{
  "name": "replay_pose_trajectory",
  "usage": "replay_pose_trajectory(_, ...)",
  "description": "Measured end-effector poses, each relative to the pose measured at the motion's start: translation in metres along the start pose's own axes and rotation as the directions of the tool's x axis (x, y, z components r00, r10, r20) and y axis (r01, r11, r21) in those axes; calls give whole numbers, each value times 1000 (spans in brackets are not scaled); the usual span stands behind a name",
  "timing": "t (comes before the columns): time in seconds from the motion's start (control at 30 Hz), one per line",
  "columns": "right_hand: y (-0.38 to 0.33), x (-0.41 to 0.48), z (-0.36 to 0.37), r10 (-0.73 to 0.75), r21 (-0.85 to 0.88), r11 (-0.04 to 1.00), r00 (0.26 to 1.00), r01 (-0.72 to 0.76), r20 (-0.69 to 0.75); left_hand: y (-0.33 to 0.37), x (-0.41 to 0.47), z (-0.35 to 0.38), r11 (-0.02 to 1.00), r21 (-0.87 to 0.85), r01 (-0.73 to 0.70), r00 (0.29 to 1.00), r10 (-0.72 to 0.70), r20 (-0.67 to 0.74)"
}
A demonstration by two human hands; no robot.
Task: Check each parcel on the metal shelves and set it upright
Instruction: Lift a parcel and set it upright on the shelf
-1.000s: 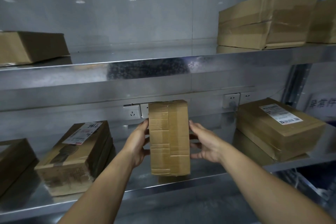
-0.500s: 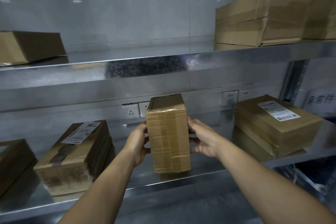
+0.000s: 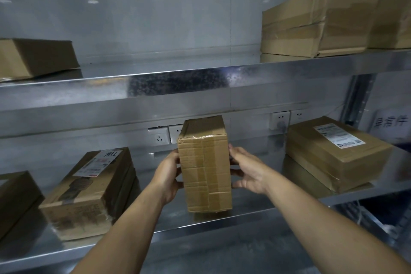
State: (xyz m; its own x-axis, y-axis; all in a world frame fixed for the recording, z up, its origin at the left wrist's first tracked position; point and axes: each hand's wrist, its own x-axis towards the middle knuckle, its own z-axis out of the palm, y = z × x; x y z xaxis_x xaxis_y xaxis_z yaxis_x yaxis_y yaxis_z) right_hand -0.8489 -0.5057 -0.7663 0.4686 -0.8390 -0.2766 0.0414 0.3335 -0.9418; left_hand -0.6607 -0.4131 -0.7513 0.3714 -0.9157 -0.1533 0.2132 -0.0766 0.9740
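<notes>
A tall taped cardboard parcel point(image 3: 205, 167) stands on end in the middle of the lower metal shelf point(image 3: 222, 218). My left hand point(image 3: 168, 172) grips its left side and my right hand point(image 3: 246, 169) holds its right side, fingers curled round the edges. To the left a labelled parcel point(image 3: 91, 191) lies flat, and a flat labelled parcel point(image 3: 335, 151) rests at the right. On the upper shelf point(image 3: 178, 87) a parcel point(image 3: 37, 58) lies at the left and a large one point(image 3: 315, 20) at the right.
White wall sockets point(image 3: 159, 137) sit behind the held parcel. Another box point(image 3: 15, 198) is cut off at the lower left edge and one more point(image 3: 393, 22) at the upper right. A shelf upright point(image 3: 358, 98) and a printed sign point(image 3: 391, 122) are at the right.
The parcel between my hands has tipped from slightly leaning to standing with its base on the shelf; its top face now shows. Both hands stayed on its sides.
</notes>
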Motion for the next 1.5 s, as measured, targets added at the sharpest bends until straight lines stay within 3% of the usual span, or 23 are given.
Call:
replay_pose_trajectory(0.33,2,-2,0,-2,12,1000,1000,2,18,-3,1,-1,1000,8,13,1000,-13,10)
replay_pose_trajectory(0.57,0,-5,-3,14,-41,999,998,-16,-56,-2,5,-1,1000,1,20,999,-20,-35)
replay_pose_trajectory(0.87,-1,-6,2,-46,31,998,997,48,-57,-4,7,-5,998,63,-6,998,10,-62)
replay_pose_trajectory(1.13,-2,-7,4,-79,146,986,997,82,-22,-6,6,-8,1000,10,13,999,-13,-35)
replay_pose_trajectory(1.5,5,-5,4,-109,93,990,994,110,-22,-13,6,-6,998,-61,22,1000,-21,8)
